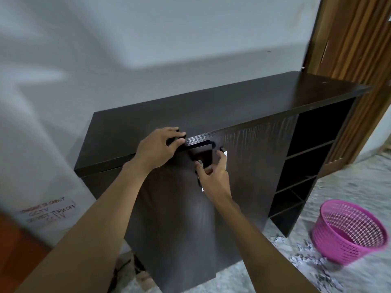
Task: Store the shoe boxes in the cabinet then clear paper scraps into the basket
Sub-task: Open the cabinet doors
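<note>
Cabinet point(232, 102) handle point(200, 163) in right hand point(213, 175), left hand point(156, 149) on top.

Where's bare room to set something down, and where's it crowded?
Bare: the cabinet top from the left hand rightward to its far end. Crowded: the floor by the basket, littered with paper scraps; the right hand grips the door handle.
</note>
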{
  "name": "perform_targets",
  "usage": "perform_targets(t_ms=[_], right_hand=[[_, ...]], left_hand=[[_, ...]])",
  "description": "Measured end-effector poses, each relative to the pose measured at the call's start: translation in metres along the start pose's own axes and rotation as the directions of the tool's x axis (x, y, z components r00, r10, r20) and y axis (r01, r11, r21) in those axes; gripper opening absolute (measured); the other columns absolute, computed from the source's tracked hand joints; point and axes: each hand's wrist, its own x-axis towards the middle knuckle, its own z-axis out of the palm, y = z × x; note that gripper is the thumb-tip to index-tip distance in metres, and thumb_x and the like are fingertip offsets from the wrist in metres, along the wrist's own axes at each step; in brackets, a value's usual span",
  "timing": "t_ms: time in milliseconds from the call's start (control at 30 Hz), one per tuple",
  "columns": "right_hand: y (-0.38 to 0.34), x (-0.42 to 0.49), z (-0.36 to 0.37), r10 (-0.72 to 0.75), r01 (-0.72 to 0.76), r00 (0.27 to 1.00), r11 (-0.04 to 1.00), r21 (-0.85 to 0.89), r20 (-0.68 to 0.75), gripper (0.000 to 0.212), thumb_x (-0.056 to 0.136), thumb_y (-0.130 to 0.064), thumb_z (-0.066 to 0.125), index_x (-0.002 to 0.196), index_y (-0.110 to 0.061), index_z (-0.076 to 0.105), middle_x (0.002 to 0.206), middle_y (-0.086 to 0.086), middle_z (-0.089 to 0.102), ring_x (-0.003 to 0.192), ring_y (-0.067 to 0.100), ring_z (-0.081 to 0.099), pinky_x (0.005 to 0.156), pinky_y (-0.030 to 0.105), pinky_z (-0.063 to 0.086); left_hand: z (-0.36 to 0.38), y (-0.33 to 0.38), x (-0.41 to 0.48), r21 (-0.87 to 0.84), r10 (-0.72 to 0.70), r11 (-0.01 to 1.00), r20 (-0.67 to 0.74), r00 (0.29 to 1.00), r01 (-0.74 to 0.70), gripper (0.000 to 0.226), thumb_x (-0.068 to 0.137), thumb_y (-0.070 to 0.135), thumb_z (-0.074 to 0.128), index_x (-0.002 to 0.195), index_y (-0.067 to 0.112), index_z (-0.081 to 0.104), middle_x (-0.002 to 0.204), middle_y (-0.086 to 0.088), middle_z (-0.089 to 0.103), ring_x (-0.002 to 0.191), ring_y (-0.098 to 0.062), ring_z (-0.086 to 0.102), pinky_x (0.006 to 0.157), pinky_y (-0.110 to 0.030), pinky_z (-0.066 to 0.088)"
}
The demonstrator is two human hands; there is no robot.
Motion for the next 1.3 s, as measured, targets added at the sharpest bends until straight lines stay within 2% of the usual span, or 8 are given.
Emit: perform_targets(t_ms=[167,333,533,833,967,1100,1167,1300], right_hand=[[0.004,-0.006,-0.004,0.012,-0.01,1.0,0.996,-0.089,0.018,0.067,0.079,-0.063,0.057,0.138,-0.041,0.034,0.073,-0.004,0.067,0.076,0.013,0.068,0.077,0.044,0.059],[-0.002,-0.025,-0.012,0.007,-0.007,1.0,0.998,-0.067,0.01,0.052,0.083,-0.055,0.061,0.129,-0.045,0.04,0.072,-0.003,0.068,0.076,0.01,0.069,0.083,0.042,0.056],[-0.013,-0.053,-0.025,0.053,-0.052,0.998,0.994,-0.094,0.016,0.061,0.081,-0.064,0.057,0.134,-0.036,0.043,0.078,-0.004,0.071,0.084,0.009,0.069,0.087,0.043,0.055],[-0.037,-0.119,-0.048,0.053,-0.055,0.998,0.994,-0.095,-0.016,0.016,0.09,-0.061,0.054,0.1,-0.051,0.046,0.095,-0.012,0.068,0.081,0.01,0.071,0.077,0.044,0.061],[-0.048,-0.153,-0.068,0.105,-0.1,0.994,0.981,-0.165,0.02,0.033,0.089,-0.071,0.046,0.106,-0.045,0.054,0.082,-0.007,0.074,0.077,0.01,0.072,0.084,0.044,0.057],[-0.06,-0.182,-0.091,-0.028,0.035,0.999,0.919,-0.392,0.022,0.068,0.088,-0.077,0.037,0.089,-0.015,0.063,0.075,-0.009,0.059,0.079,0.015,0.063,0.083,0.047,0.055],[-0.07,-0.191,-0.093,0.044,-0.018,0.995,0.965,-0.26,0.093,0.077,0.085,-0.078,0.042,0.097,-0.006,0.067,0.092,0.0,0.066,0.094,0.02,0.066,0.091,0.043,0.054],[-0.096,-0.205,-0.087,0.187,-0.265,0.865,0.958,0.108,0.466,0.051,0.09,-0.054,0.046,0.119,-0.02,0.07,0.112,0.002,0.073,0.1,0.014,0.069,0.091,0.03,0.05]], left_hand=[[0.0,0.0,0.003,0.004,-0.023,1.0,0.012,1.0,0.023,0.033,0.096,0.046,0.052,0.126,0.04,0.061,0.142,0.016,0.051,0.131,-0.01,0.045,0.103,-0.046,0.042],[-0.001,0.0,0.003,-0.004,-0.026,1.0,0.045,0.999,0.027,0.033,0.095,0.048,0.052,0.126,0.04,0.061,0.142,0.015,0.051,0.131,-0.012,0.045,0.104,-0.049,0.04],[-0.001,-0.005,0.003,-0.016,-0.007,1.0,0.061,0.998,0.008,0.034,0.095,0.048,0.051,0.125,0.038,0.062,0.141,0.012,0.052,0.133,-0.012,0.044,0.107,-0.046,0.039],[-0.007,-0.002,0.006,-0.014,0.023,1.0,0.122,0.992,-0.022,0.037,0.096,0.05,0.048,0.128,0.036,0.06,0.147,0.007,0.048,0.136,-0.018,0.042,0.102,-0.04,0.037],[-0.013,0.005,-0.004,0.003,-0.033,0.999,0.128,0.991,0.033,0.039,0.097,0.051,0.046,0.133,0.039,0.057,0.151,0.011,0.041,0.137,-0.019,0.04,0.103,-0.039,0.036],[-0.02,0.002,-0.022,0.057,-0.066,0.997,0.145,0.987,0.058,0.043,0.102,0.044,0.04,0.142,0.032,0.047,0.157,0.006,0.033,0.143,-0.022,0.032,0.112,-0.04,0.03],[-0.026,-0.003,-0.036,0.111,-0.075,0.992,0.155,0.985,0.058,0.046,0.103,0.041,0.036,0.147,0.029,0.04,0.159,0.003,0.028,0.146,-0.022,0.025,0.116,-0.039,0.023],[-0.045,-0.021,-0.068,0.182,-0.073,0.983,0.202,0.977,0.036,0.055,0.099,0.043,0.027,0.147,0.018,0.037,0.159,-0.005,0.027,0.146,-0.026,0.025,0.117,-0.042,0.023]])
